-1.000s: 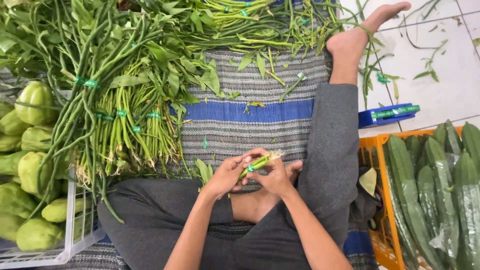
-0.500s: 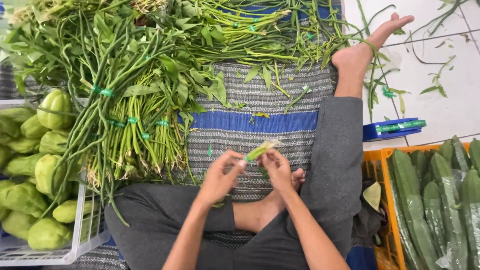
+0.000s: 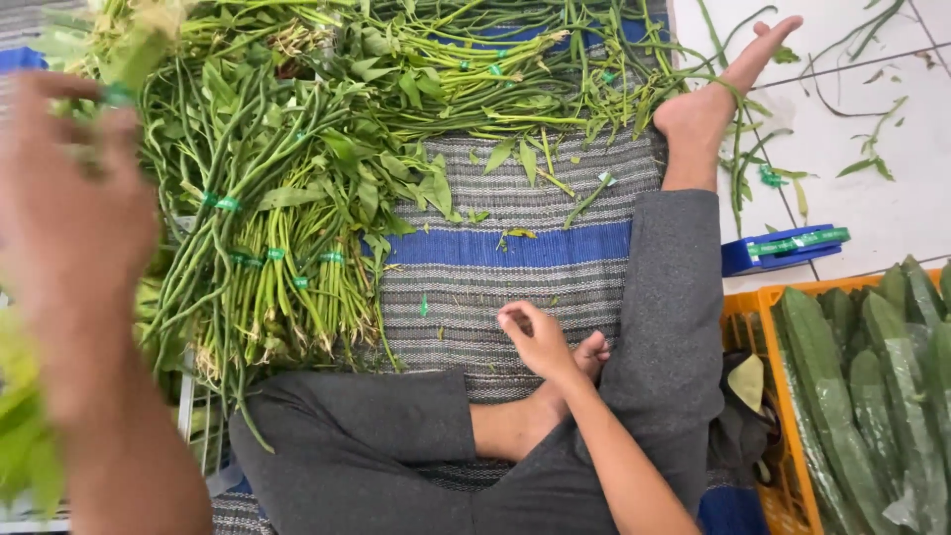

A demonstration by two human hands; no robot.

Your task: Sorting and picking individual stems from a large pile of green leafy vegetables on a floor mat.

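Overhead, the head view shows a person seated cross-legged on a grey-and-blue striped mat point(image 3: 505, 248).

Left hand point(image 3: 74, 198): raised close to the camera and blurred at the left edge. It grips a green bundle of stems point(image 3: 129, 59) bound with a green band; the stems project above the fingers. The exact finger position cannot be told through the blur.

Right hand point(image 3: 535, 342): low over the mat, just above the person's bare foot point(image 3: 589, 357). The fingers are loosely curled and hold nothing.

Items about the hands:
- Tied bunches of long beans point(image 3: 258, 267) lie on the mat to the left, each bound with green bands.
- Leafy green stems point(image 3: 475, 69) are piled across the top of the mat.
- Loose leaves point(image 3: 515, 154) are scattered on the mat between the pile and the right hand.
- A blue tape dispenser point(image 3: 783, 248) rests on the white tiled floor point(image 3: 872, 208) at the right.
- An orange crate point(image 3: 768, 396) at the lower right holds wrapped ridged gourds point(image 3: 862, 386).
- The other bare foot point(image 3: 713, 94) extends to the upper right, onto the floor.
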